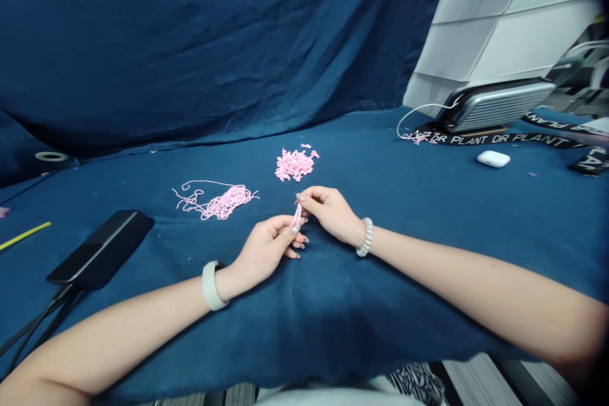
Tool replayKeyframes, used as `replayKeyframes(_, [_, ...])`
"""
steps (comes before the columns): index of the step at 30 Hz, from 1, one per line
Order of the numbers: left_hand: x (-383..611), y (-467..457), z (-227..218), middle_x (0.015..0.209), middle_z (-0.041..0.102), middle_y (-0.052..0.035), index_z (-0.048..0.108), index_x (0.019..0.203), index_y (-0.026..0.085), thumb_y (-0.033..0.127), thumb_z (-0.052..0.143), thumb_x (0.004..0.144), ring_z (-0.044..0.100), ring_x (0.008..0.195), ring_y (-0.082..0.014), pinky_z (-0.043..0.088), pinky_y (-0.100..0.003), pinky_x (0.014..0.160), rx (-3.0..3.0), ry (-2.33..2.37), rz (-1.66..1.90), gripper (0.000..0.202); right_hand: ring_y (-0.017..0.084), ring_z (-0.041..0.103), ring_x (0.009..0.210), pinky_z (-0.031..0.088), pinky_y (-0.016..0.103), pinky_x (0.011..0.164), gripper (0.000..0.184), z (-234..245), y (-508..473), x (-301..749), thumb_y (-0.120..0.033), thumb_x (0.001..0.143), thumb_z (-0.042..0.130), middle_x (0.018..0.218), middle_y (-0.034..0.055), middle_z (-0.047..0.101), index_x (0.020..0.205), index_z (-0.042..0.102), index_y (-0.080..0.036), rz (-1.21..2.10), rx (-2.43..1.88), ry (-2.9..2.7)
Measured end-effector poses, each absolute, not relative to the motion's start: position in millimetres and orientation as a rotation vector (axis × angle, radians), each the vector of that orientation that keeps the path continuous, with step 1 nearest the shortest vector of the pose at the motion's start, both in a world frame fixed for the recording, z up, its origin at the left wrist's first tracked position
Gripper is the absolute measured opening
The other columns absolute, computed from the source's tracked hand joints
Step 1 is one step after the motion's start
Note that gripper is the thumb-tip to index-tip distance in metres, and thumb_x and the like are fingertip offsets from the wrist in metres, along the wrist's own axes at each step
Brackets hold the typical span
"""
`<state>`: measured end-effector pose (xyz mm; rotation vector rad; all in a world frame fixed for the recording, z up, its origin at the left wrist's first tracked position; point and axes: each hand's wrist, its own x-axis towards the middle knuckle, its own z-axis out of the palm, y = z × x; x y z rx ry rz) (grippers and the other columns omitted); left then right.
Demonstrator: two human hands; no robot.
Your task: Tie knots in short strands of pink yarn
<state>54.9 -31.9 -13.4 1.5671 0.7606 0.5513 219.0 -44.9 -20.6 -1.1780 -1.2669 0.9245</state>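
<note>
Being pinched narrowly between the left hand [261, 252] and right hand [333, 214], a pink yarn strand [297, 218] was held over the blue cloth [328, 317], near the middle. Short yarn bits [295, 165] were heaped farther off, and a tangled yarn hank [217, 202] lay left of them.

Pink yarn heaps two: cut pieces [294, 165], tangled strand [221, 203]. Wristbands two: white band [212, 285], bead bracelet [365, 236]. Earbud case [493, 158] one.

Yarn tip [297, 214] hidden behind right hand [332, 214]

Bright, even light, with darkened, warped corners.
</note>
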Motion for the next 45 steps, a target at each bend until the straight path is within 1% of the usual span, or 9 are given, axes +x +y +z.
replayKeyframes(6, [50.5, -40.2, -9.5, 0.085, 0.060, -0.0052, 0.063, 0.083, 0.016, 0.038, 0.051, 0.083, 0.057, 0.068, -0.0130, 0.051, -0.024, 0.060, 1.834, 0.771, 0.726, 0.024, 0.009, 0.045, 0.053, 0.037, 0.023, 0.055, 0.041, -21.3, -47.9, 215.8, -0.046, 0.087, 0.042, 0.054, -0.0028, 0.048, 0.059, 0.047, -0.017, 0.802, -1.256, -1.410])
replayKeyframes(12, [46.6, -41.1, -6.5, 0.107, 0.056, -0.0079, 0.067, 0.076, 0.020, 0.029, 0.053, 0.083, 0.053, 0.102, -0.0202, 0.043, -0.031, 0.087, 2.071, 0.728, 0.985, 0.018, 0.008, 0.041, 0.050, 0.032, 0.023, 0.052, 0.043, -19.8, -51.2, 211.6, -0.044, 0.086, 0.044, 0.051, -0.0034, 0.046, 0.054, 0.046, -0.017, 0.854, -1.271, -1.533])
replayKeyframes(14, [45.9, -41.5, -5.6, 0.109, 0.058, -0.0078, 0.067, 0.076, 0.020, 0.027, 0.052, 0.084, 0.054, 0.102, -0.0200, 0.042, -0.032, 0.090, 2.056, 0.662, 0.965, 0.018, 0.008, 0.040, 0.050, 0.032, 0.023, 0.052, 0.040, -20.4, -51.2, 211.6, -0.042, 0.085, 0.045, 0.051, -0.0034, 0.046, 0.054, 0.046, -0.017, 0.931, -1.230, -1.548])
replayKeyframes(19, [45.0, -43.4, -6.3, 0.084, 0.063, -0.0055, 0.064, 0.075, 0.020, 0.029, 0.053, 0.084, 0.059, 0.078, -0.0162, 0.047, -0.029, 0.072, 1.905, 0.666, 0.921, 0.017, 0.008, 0.040, 0.052, 0.034, 0.023, 0.055, 0.038, -23.9, -48.5, 214.0, -0.046, 0.083, 0.049, 0.055, -0.0036, 0.046, 0.059, 0.047, -0.017, 1.135, -1.016, -1.538])
replayKeyframes(24, [46.9, -41.6, -4.4, 0.093, 0.063, -0.0050, 0.064, 0.087, 0.021, 0.029, 0.063, 0.077, 0.058, 0.073, -0.0140, 0.046, -0.025, 0.063, 1.757, 0.705, 1.004, 0.014, 0.010, 0.043, 0.057, 0.037, 0.024, 0.058, 0.031, -27.5, -46.6, 214.8, -0.044, 0.082, 0.052, 0.061, -0.0027, 0.048, 0.067, 0.048, -0.017, 1.149, -1.001, -1.516])
replayKeyframes(27, [48.6, -36.1, -1.6, 0.094, 0.064, -0.0046, 0.064, 0.088, 0.020, 0.029, 0.063, 0.076, 0.056, 0.070, -0.0124, 0.045, -0.024, 0.060, 1.747, 0.819, 1.044, 0.015, 0.010, 0.045, 0.058, 0.037, 0.024, 0.058, 0.025, -27.7, -47.2, 213.5, -0.038, 0.085, 0.048, 0.063, -0.0019, 0.049, 0.071, 0.048, -0.017, 1.094, -1.048, -1.526])
replayKeyframes(35, [51.6, -17.5, -6.6, 0.059, 0.055, 0.0029, 0.060, 0.080, 0.016, 0.029, 0.066, 0.075, 0.044, 0.047, -0.0050, 0.035, -0.017, 0.044, 1.508, 0.802, 1.016, 0.015, 0.011, 0.048, 0.062, 0.038, 0.024, 0.061, 0.020, -22.3, -50.9, 209.2, -0.028, 0.087, 0.045, 0.065, -0.0014, 0.053, 0.070, 0.048, -0.017, 0.868, -1.197, -1.648])
replayKeyframes(41, [53.1, -19.6, -4.5, 0.056, 0.050, 0.0032, 0.061, 0.076, 0.014, 0.025, 0.066, 0.074, 0.039, 0.046, -0.0038, 0.030, -0.016, 0.042, 1.282, 0.737, 0.883, 0.013, 0.011, 0.047, 0.064, 0.036, 0.024, 0.063, 0.018, -20.1, -52.8, 208.2, -0.018, 0.084, 0.048, 0.067, -0.0014, 0.052, 0.067, 0.047, -0.017, 0.498, -1.246, -1.628])
replayKeyframes(45, [53.6, -15.7, -0.1, 0.062, 0.051, 0.0025, 0.062, 0.075, 0.013, 0.025, 0.067, 0.073, 0.038, 0.049, -0.0030, 0.030, -0.015, 0.043, 1.199, 0.728, 0.875, 0.013, 0.011, 0.047, 0.063, 0.035, 0.023, 0.063, 0.019, -21.6, -52.1, 207.4, -0.016, 0.084, 0.048, 0.067, -0.0015, 0.052, 0.066, 0.047, -0.017, 0.419, -1.237, -1.669])
